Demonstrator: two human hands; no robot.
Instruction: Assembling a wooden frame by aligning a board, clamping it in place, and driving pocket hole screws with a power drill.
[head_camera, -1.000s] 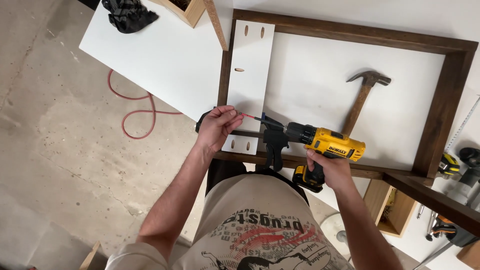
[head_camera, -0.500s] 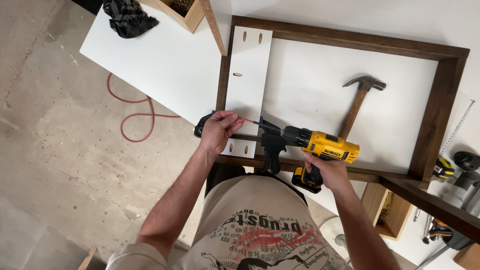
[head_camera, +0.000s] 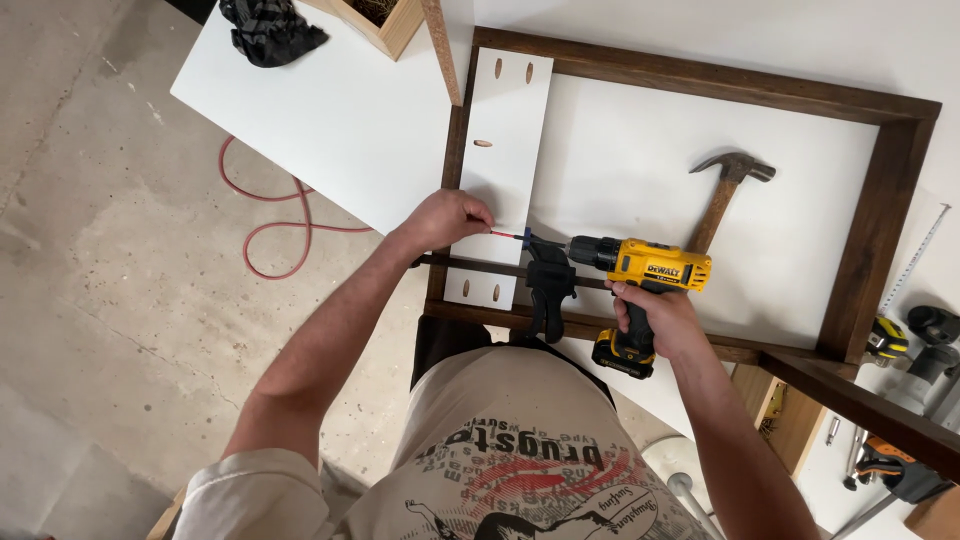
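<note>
The right hand (head_camera: 655, 315) is wrapped around the grip of the yellow drill (head_camera: 640, 275), near the frame's (head_camera: 880, 220) near rail. The left hand (head_camera: 450, 218) pinches a small screw (head_camera: 505, 235) at the bit tip, over the white board (head_camera: 505, 150). A hammer (head_camera: 725, 195) lies just beyond.

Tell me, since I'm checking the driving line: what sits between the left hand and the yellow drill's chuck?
In the head view, a thin red bit with a blue collar spans from the left hand to the yellow drill, over the white board; a black clamp sits just below.

Bright, even, diffuse light, faint soft shadows, sharp focus throughout, slight wide-angle stretching at edges.
</note>
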